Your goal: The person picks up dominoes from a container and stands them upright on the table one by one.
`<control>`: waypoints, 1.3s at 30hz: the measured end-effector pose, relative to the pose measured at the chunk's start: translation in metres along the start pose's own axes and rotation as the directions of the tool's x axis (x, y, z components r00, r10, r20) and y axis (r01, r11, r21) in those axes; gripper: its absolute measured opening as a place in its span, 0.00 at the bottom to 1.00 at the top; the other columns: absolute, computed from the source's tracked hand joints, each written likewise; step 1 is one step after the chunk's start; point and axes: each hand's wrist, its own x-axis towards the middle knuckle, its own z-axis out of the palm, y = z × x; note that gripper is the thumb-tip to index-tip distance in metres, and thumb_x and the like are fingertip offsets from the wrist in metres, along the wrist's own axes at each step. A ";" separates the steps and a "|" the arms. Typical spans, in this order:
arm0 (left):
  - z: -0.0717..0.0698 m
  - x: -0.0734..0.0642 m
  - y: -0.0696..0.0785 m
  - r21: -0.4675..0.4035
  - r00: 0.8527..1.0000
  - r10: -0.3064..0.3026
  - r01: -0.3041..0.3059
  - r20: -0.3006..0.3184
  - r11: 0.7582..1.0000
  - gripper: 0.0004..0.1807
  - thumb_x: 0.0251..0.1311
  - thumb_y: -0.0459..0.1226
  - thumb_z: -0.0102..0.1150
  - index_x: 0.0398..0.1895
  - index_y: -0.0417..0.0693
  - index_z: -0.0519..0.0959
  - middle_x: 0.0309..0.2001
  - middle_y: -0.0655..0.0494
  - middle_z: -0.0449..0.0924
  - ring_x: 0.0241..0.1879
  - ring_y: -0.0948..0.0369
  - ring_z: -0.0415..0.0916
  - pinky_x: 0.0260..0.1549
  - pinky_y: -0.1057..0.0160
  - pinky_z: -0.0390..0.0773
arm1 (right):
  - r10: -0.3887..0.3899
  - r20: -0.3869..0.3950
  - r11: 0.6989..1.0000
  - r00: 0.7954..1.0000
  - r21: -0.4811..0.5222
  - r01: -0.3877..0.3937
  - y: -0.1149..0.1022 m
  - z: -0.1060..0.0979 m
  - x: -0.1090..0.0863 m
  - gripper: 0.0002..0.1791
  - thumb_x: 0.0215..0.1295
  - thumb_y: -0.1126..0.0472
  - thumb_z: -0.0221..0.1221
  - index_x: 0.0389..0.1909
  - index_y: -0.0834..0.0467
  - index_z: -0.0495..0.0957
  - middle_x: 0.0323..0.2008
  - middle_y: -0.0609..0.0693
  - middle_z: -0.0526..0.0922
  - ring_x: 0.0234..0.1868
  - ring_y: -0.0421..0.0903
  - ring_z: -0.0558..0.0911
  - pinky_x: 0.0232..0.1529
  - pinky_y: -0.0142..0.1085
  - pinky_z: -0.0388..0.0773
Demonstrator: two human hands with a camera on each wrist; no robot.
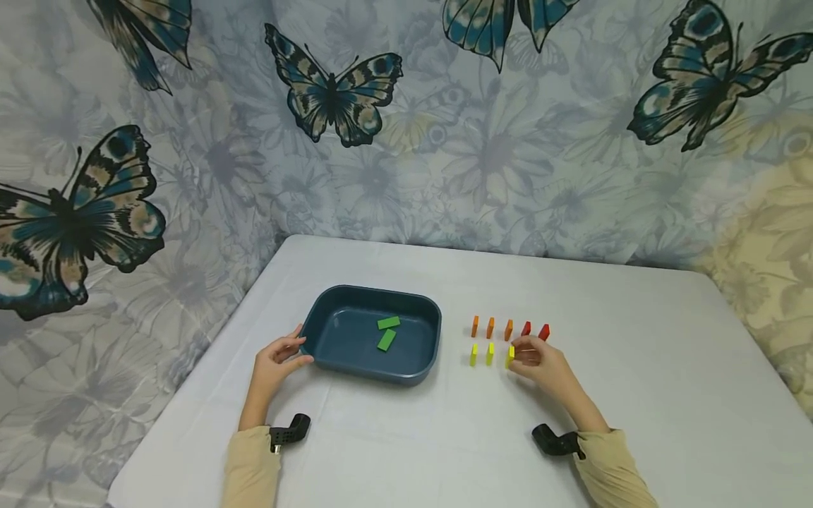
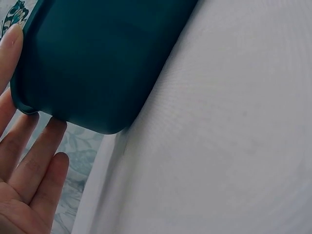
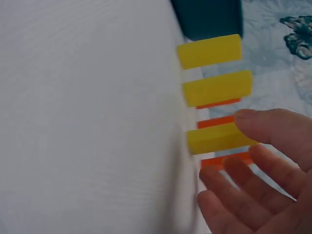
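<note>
My left hand point(image 1: 277, 356) rests against the left end of a dark teal basin point(image 1: 375, 376), with its fingertips at the rim and outer wall in the left wrist view. Two green domino blocks point(image 1: 386, 341) lie in the basin. To its right, my right hand point(image 1: 540, 363) pinches the upper part of the rightmost yellow domino block point(image 3: 214, 138) between thumb and index finger; the block is upright. Two more yellow blocks point(image 1: 490, 353) stand to the left of it. Behind them is a row of orange blocks point(image 1: 490, 327) and red blocks point(image 1: 544, 331), also upright.
Everything stands on a table with a white cloth point(image 1: 406, 451). Behind it hangs a floral curtain with large butterflies point(image 1: 333, 92). A black wrist camera point(image 1: 291, 430) sits on the left sleeve, another point(image 1: 555, 442) on the right.
</note>
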 end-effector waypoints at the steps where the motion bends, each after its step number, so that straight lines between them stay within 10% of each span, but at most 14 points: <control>1: 0.000 -0.002 0.003 0.002 1.000 -0.004 0.004 -0.003 1.000 0.20 0.42 0.22 0.65 0.42 0.23 0.74 0.56 0.37 0.65 0.47 0.49 0.72 0.47 0.61 0.72 | -0.026 -0.004 0.999 1.000 -0.028 0.026 -0.003 -0.002 -0.001 0.20 0.48 0.69 0.66 0.43 0.68 0.72 0.40 0.60 0.76 0.42 0.56 0.77 0.41 0.44 0.77; 4: 0.002 -0.005 0.006 -0.004 1.000 -0.006 0.006 -0.009 1.000 0.19 0.42 0.22 0.65 0.41 0.22 0.74 0.56 0.36 0.65 0.46 0.53 0.74 0.47 0.62 0.72 | -0.215 -0.019 0.967 0.976 -0.145 0.210 -0.015 -0.007 -0.004 0.21 0.46 0.71 0.67 0.43 0.67 0.72 0.41 0.57 0.76 0.42 0.55 0.76 0.42 0.44 0.75; 9: 0.003 -0.001 -0.006 -0.033 0.999 0.033 -0.033 -0.014 0.999 0.19 0.41 0.20 0.65 0.40 0.23 0.74 0.55 0.36 0.65 0.44 0.57 0.74 0.45 0.65 0.73 | -0.528 -0.034 0.831 0.849 -0.228 0.507 -0.049 -0.004 -0.001 0.20 0.41 0.73 0.67 0.39 0.61 0.76 0.37 0.48 0.78 0.40 0.45 0.75 0.41 0.32 0.73; 18: -0.002 0.006 -0.022 -0.027 0.999 0.039 -0.039 0.011 0.999 0.20 0.41 0.26 0.67 0.42 0.27 0.76 0.56 0.41 0.67 0.45 0.60 0.74 0.45 0.67 0.72 | -0.584 0.281 0.720 0.762 -0.253 0.646 -0.107 0.070 0.047 0.12 0.51 0.68 0.64 0.38 0.61 0.77 0.37 0.50 0.78 0.41 0.46 0.76 0.39 0.36 0.76; 26: -0.004 0.009 -0.021 -0.013 0.999 0.036 -0.035 0.013 0.999 0.21 0.42 0.27 0.67 0.42 0.27 0.76 0.56 0.43 0.67 0.47 0.55 0.73 0.46 0.65 0.72 | -0.418 0.456 0.733 0.786 -0.342 0.588 -0.119 0.136 0.088 0.13 0.53 0.73 0.59 0.42 0.64 0.77 0.42 0.55 0.76 0.44 0.49 0.76 0.41 0.35 0.75; 33: -0.002 0.006 -0.023 0.000 1.000 0.019 -0.019 0.002 1.000 0.20 0.42 0.29 0.69 0.41 0.31 0.77 0.57 0.45 0.68 0.46 0.57 0.74 0.46 0.66 0.72 | -0.312 0.547 0.610 0.777 -0.511 0.606 -0.114 0.150 0.085 0.18 0.57 0.75 0.55 0.48 0.59 0.78 0.52 0.56 0.74 0.52 0.51 0.72 0.50 0.38 0.72; 39: -0.003 0.003 -0.024 0.013 0.999 0.047 -0.047 -0.017 0.999 0.21 0.43 0.29 0.68 0.43 0.30 0.77 0.57 0.44 0.67 0.46 0.61 0.73 0.46 0.67 0.72 | -0.302 0.506 0.565 0.808 -0.588 0.579 -0.116 0.155 0.083 0.12 0.55 0.72 0.59 0.35 0.54 0.82 0.32 0.49 0.79 0.32 0.42 0.78 0.28 0.29 0.75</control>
